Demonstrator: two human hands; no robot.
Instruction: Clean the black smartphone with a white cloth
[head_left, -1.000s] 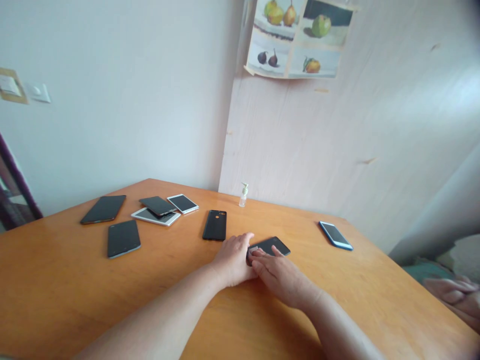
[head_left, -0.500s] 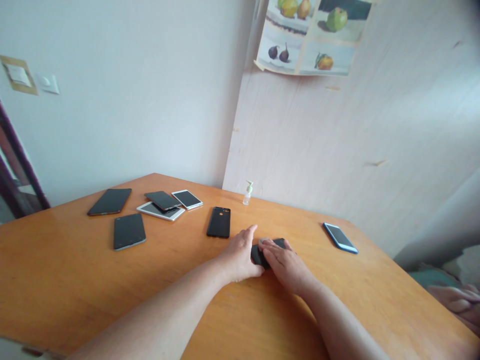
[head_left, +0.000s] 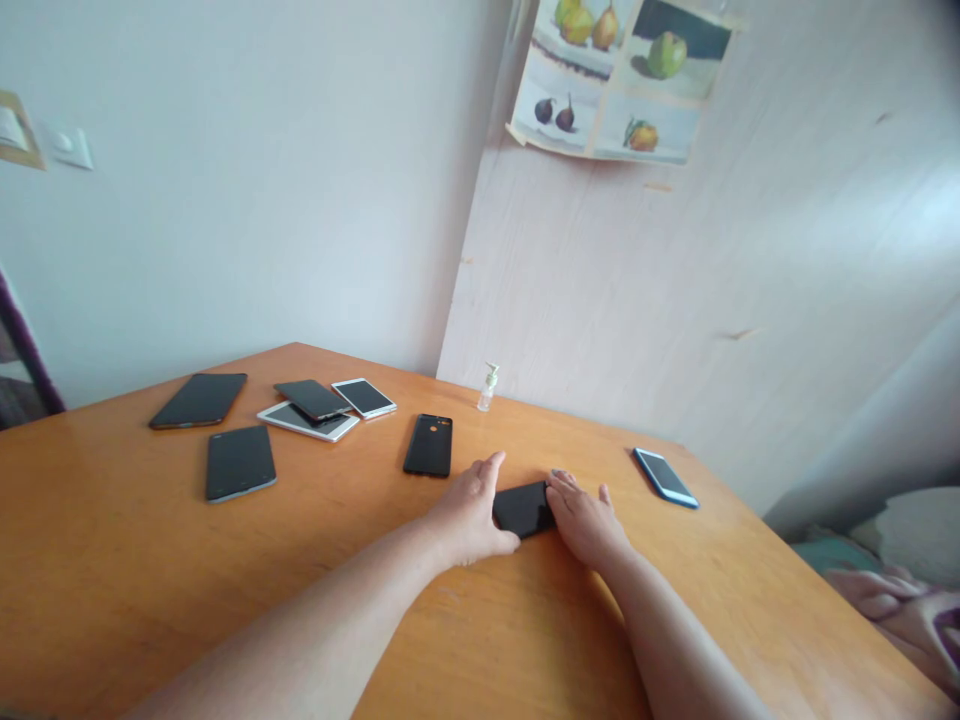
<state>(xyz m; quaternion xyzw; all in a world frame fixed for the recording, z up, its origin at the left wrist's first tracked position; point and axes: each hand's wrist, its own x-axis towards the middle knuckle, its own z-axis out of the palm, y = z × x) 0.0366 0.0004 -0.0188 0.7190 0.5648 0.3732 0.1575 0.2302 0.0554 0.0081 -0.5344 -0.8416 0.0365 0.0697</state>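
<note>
A black smartphone (head_left: 523, 510) lies flat on the wooden table (head_left: 465, 640), its dark glossy face upward. My left hand (head_left: 471, 512) grips its left end, thumb along the near edge and fingers at the far edge. On the right end rests my right hand (head_left: 589, 520), its fingers together and pressed down. A small greyish bit shows at the right fingertips; what it is I cannot make out. Beyond my left hand lies a black phone case (head_left: 429, 446) with a round hole, and behind it stands a small clear pump bottle (head_left: 487, 390).
At the left lie a large dark tablet (head_left: 199, 400), a smaller dark tablet (head_left: 240, 463), a white tablet (head_left: 277, 416) with a dark phone (head_left: 313, 399) on it, and a white phone (head_left: 365, 397). To the right is a blue-cased phone (head_left: 666, 477). Walls border the table's back.
My right hand has slid right across the smartphone, so more of its dark face shows. The left hand keeps its hold. The view has shifted slightly to the right.
</note>
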